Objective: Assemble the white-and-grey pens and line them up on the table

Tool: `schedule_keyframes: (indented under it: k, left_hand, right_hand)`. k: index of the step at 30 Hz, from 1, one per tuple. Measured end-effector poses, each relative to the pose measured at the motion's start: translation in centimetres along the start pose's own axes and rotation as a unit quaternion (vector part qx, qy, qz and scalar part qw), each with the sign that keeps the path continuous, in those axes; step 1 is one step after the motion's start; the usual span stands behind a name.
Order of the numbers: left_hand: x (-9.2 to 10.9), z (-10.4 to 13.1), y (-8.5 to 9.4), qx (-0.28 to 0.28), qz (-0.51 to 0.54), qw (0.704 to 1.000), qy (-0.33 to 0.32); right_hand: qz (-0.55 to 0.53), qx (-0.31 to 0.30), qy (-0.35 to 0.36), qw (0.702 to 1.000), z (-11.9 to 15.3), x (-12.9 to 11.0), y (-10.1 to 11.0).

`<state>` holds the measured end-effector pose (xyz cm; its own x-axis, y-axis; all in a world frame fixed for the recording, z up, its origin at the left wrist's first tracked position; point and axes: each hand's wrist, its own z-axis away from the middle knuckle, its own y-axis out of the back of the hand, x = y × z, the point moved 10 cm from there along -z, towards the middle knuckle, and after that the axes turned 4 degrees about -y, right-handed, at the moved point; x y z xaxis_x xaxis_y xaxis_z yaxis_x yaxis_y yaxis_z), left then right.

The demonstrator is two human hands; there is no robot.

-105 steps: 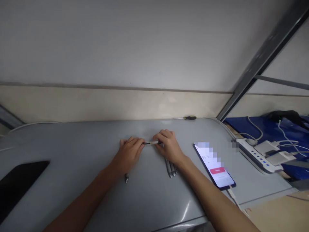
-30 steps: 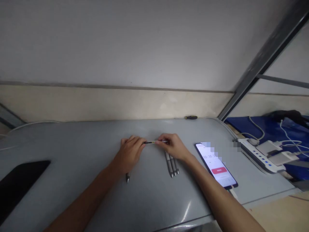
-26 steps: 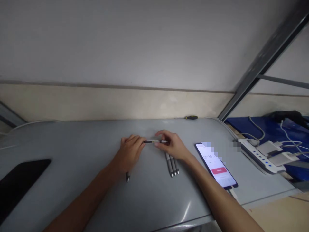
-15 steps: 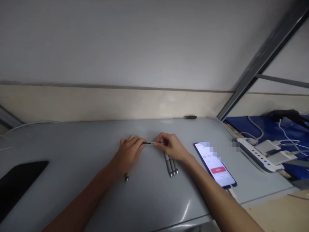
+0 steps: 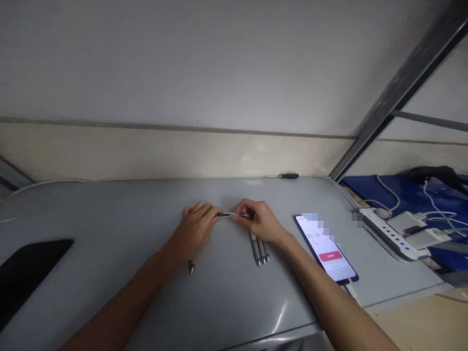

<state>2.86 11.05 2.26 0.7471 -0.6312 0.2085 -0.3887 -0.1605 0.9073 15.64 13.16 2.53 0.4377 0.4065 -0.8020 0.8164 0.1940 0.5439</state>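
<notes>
Left hand (image 5: 198, 226) and right hand (image 5: 259, 219) grip opposite ends of a slim, clear-and-black plastic rod (image 5: 229, 214) over the smooth grey table (image 5: 226, 297), presumably to keep it straight. Three grey, silver-tipped pens (image 5: 262, 252) lie side by side, apparently for tidiness.

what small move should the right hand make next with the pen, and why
Probably a slight twist by the right hand, with the left hand as anchor: the two grip opposite ends of the thin, clear-and-black, plastic-looking pen, its clear middle exposed between them. Whether its parts are threaded can't be made out.
</notes>
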Motion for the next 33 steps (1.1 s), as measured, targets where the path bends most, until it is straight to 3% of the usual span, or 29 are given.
schedule_keyframes:
  k: [11,19,21,24,28,30,33]
  left_hand:
    - [-0.1,0.0,0.1,0.01,0.022,1.0,0.006]
    - [0.2,0.1,0.6,0.04,0.0,0.998,-0.044]
    - [0.9,0.1,1.1,0.057,-0.039,0.995,-0.072]
    - [2.6,0.2,2.4,0.097,-0.13,0.979,-0.121]
    - [4.1,0.5,3.7,0.137,-0.211,0.957,-0.141]
    - [3.8,0.3,3.4,0.115,-0.204,0.964,-0.128]
    - [2.2,0.0,1.9,0.052,-0.152,0.984,-0.078]
  right_hand:
    - [0.044,-0.02,-0.014,0.999,0.0,0.4,-0.6]
    - [0.038,0.005,0.045,0.998,0.2,-1.1,-0.2]
    - [0.032,-0.019,0.026,0.999,0.2,-0.9,-0.7]
    - [-0.065,-0.095,-0.048,0.992,0.3,0.1,-1.9]
    - [-0.198,-0.178,-0.157,0.951,1.0,1.5,-3.6]
    - [-0.169,-0.155,-0.151,0.962,0.8,1.6,-3.4]
    - [0.004,-0.033,-0.056,0.998,0.3,0.4,-1.7]
